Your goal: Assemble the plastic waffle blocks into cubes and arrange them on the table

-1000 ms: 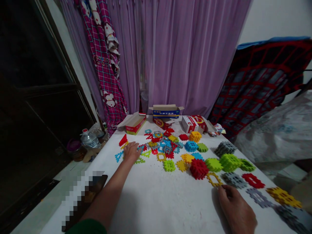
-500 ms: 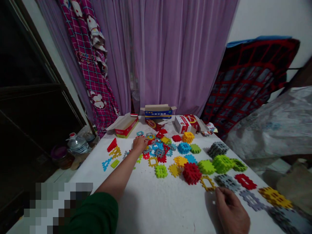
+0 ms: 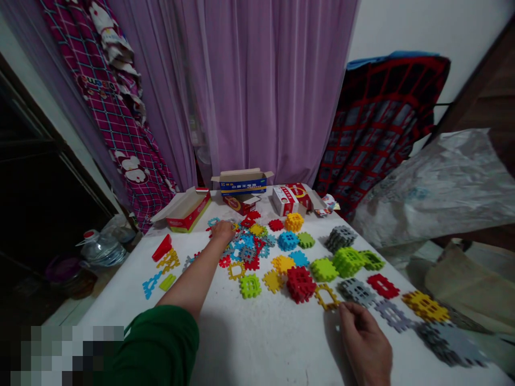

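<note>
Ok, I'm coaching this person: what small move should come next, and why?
Probably have the left hand pick from the mixed-colour pile: it is at the pile's left edge, while the red stack and blue stack stand apart to the right, each a single colour.

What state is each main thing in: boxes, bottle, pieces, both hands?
Blue box: open
Red-green box: open
White-red box: flap out
Water bottle: capped
Red squares: stacked
Gray squares: stacked
Mixed pieces: loosely heaped
Left hand: at the heap's edge
Right hand: pinching yellow frame by a corner
</note>
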Demonstrator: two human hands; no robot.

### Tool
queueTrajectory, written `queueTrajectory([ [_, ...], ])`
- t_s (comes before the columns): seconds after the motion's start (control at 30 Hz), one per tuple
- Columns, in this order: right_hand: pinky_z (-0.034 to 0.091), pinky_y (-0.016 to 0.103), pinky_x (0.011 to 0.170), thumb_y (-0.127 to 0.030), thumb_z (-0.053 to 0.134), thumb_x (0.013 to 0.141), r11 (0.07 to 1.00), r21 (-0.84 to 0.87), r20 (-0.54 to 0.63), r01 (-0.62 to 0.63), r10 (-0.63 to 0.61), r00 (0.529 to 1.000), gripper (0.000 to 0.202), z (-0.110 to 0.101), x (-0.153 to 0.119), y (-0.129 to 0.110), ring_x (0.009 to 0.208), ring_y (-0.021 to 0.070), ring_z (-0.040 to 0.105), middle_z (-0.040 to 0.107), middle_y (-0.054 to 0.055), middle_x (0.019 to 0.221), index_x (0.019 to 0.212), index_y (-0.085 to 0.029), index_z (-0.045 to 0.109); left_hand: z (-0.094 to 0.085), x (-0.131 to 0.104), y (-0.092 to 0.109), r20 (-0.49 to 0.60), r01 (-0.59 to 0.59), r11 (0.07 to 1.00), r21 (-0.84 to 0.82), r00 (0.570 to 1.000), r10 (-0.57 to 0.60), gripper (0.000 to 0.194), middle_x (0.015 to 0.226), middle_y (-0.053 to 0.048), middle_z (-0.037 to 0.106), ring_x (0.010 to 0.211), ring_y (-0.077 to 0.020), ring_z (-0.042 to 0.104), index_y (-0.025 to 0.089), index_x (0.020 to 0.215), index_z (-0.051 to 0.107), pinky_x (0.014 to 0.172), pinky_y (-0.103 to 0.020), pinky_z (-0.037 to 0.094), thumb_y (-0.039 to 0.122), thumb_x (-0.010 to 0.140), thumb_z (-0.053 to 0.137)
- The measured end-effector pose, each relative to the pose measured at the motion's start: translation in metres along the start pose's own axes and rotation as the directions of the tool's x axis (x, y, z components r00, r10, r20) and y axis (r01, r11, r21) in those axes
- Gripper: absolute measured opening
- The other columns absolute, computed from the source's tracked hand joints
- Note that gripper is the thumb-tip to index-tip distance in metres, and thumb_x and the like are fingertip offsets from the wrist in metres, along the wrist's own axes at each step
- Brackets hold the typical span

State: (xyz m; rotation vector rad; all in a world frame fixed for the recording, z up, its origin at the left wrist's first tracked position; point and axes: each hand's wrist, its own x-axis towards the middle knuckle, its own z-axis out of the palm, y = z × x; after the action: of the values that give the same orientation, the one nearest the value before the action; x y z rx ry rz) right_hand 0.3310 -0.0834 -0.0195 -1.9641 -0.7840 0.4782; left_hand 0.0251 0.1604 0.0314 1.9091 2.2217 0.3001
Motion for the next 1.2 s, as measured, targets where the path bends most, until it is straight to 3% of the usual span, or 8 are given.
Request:
queueTrajectory([
  [0.17,0.046,0.029,0.056,-0.061,0.055,0.06,0.999,0.037,-0.013,0.036,-0.035,0.999,0.045,0.001,0.001,0.003,0.064,0.0228,0.062,0.07,0.003,0.066,0.078,-0.022,0.068,-0.01,-0.014,-0.011,-0.028,-0.036,0.967,-0.252,0.999,0.03,0.014,0.105,-0.008,0.071,0.111,-0.0264,0.057,0.02,0.083,0.074,0.091,-0.033,0.042,0.027,0.077,0.064],
  [0.3,0.047,0.03,0.058,-0.062,0.053,0.057,0.999,0.039,0.007,0.004,-0.004,1.0,0.048,0.0,0.0,-0.003,0.066,0.0237,0.062,0.07,0.003,0.068,0.078,-0.022,0.068,-0.01,-0.046,-0.027,0.023,-0.019,0.853,-0.522,0.999,0.036,0.027,0.08,-0.003,0.07,0.082,-0.0173,0.064,0.018,0.088,0.071,0.072,-0.025,0.047,0.04,0.084,0.056],
  [0.43,0.046,0.031,0.058,-0.061,0.053,0.058,0.999,0.034,0.0,0.01,-0.01,1.0,0.047,-0.002,0.0,-0.006,0.065,0.0236,0.062,0.069,0.004,0.065,0.078,-0.022,0.068,0.001,-0.096,-0.045,0.109,0.077,0.697,-0.713,0.994,0.002,0.047,0.063,0.001,0.061,0.052,-0.0097,0.054,0.015,0.098,0.066,0.052,-0.021,0.041,0.058,0.082,0.055],
  [0.6,0.047,0.029,0.057,-0.057,0.055,0.06,0.993,0.056,-0.039,0.101,-0.099,0.994,0.043,0.0,-0.005,-0.001,0.064,0.0223,0.063,0.069,0.004,0.067,0.079,-0.02,0.068,0.014,-0.158,-0.046,0.281,0.269,0.319,-0.909,0.96,-0.007,0.051,0.059,0.005,0.057,0.043,-0.0053,0.046,0.018,0.096,0.061,0.042,-0.016,0.029,0.06,0.069,0.068],
  [0.77,0.05,0.026,0.059,-0.055,0.057,0.068,0.939,0.138,-0.003,0.316,-0.319,0.948,0.039,0.008,-0.026,-0.001,0.062,0.0184,0.063,0.07,0.005,0.07,0.078,-0.019,0.067,0.018,-0.193,-0.023,0.32,0.255,0.341,-0.905,0.936,0.148,0.054,0.056,0.005,0.056,0.039,-0.0037,0.04,0.016,0.09,0.062,0.038,-0.018,0.02,0.064,0.067,0.066],
  [0.97,0.049,0.023,0.055,-0.042,0.06,0.079,0.754,0.194,0.213,0.628,-0.657,0.723,0.036,0.021,-0.058,-0.012,0.055,0.0118,0.057,0.067,0.002,0.075,0.104,-0.017,0.065,0.028,-0.211,-0.002,0.372,0.24,0.404,-0.883,0.882,0.289,0.058,0.052,0.005,0.055,0.037,-0.0044,0.037,0.014,0.093,0.062,0.039,-0.019,0.02,0.066,0.068,0.062],
  [1.07,0.052,0.025,0.06,-0.038,0.063,0.078,0.693,0.166,0.253,0.701,-0.717,0.649,0.042,0.026,-0.065,-0.013,0.062,0.0125,0.06,0.068,0.004,0.088,0.115,-0.018,0.061,0.033,-0.215,0.0,0.386,0.229,0.435,-0.871,0.865,0.32,0.054,0.051,0.005,0.054,0.038,-0.0046,0.036,0.015,0.09,0.063,0.039,-0.02,0.02,0.064,0.069,0.062],
  [1.2,0.052,0.025,0.062,-0.037,0.063,0.08,0.659,0.124,0.268,0.742,-0.742,0.614,0.039,0.028,-0.067,-0.011,0.064,0.0128,0.059,0.068,0.004,0.089,0.114,-0.019,0.061,0.035,-0.216,0.002,0.396,0.226,0.449,-0.865,0.856,0.332,0.05,0.052,0.005,0.053,0.04,-0.0051,0.038,0.015,0.087,0.063,0.04,-0.019,0.022,0.062,0.071,0.06],
])
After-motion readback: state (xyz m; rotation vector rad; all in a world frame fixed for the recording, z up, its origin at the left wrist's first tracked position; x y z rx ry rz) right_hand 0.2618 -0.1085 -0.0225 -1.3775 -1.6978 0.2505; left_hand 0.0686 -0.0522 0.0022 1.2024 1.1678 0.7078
